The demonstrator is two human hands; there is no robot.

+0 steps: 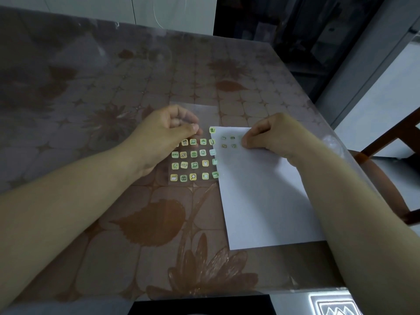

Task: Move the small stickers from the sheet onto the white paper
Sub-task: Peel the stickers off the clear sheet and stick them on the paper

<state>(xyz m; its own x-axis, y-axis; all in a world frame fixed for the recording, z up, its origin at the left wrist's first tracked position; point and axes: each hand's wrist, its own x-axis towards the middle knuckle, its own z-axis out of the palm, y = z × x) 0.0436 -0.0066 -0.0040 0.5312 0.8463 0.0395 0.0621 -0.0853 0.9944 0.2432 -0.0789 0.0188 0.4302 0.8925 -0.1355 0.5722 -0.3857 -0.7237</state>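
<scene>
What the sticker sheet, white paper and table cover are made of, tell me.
Sticker sheet: seemingly clear glossy plastic film; the table pattern shows through. White paper: plain matte paper, lying flat without glare. Table cover: probably soft clear plastic over patterned cloth; sheen, transparent overhanging edge.

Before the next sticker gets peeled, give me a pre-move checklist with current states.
1. Unpeeled stickers on sticker sheet: ok, several rows remain.
2. Free space on white paper: ok, only four placed stickers, near its top.
3. Right hand steadying paper: ok, it rests curled on the top edge.
4. Right hand free of a sticker: cannot tell.
5. Left hand grip on a sticker: cannot tell, it curls over the sheet's top.
6. Sheet clear of paper: cannot tell, sheet's right column meets the paper's left edge.
</scene>
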